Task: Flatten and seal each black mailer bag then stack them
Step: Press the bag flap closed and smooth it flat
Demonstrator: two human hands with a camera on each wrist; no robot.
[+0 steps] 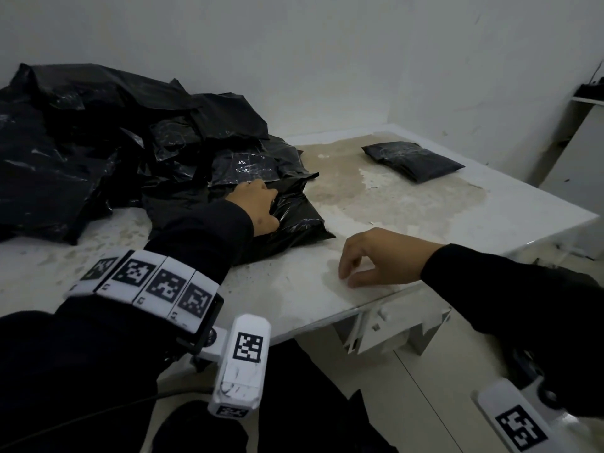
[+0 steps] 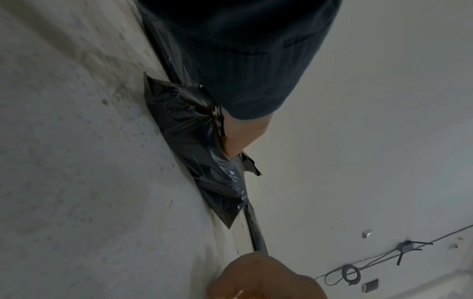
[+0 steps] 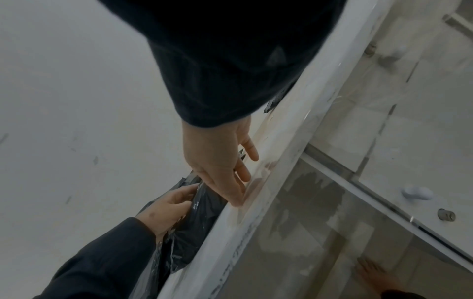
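Left hand (image 1: 258, 207) grips mailer bag (image 1: 294, 220), fingertips hidden; right hand (image 1: 376, 256) relaxed, holding nothing.

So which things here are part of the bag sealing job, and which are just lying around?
Part of the job:
- crumpled black plastic mailer bag, held by the left hand
- heap of loose black plastic mailer bags
- flat sealed black mailer bag
- right hand, empty

Lying about:
- coiled black cable on the floor

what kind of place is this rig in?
Likely a bare back room used for packing parcels, not a proper warehouse. A pile of black mailer bags lies on a stained white table, one finished mailer set apart, plain white walls behind.
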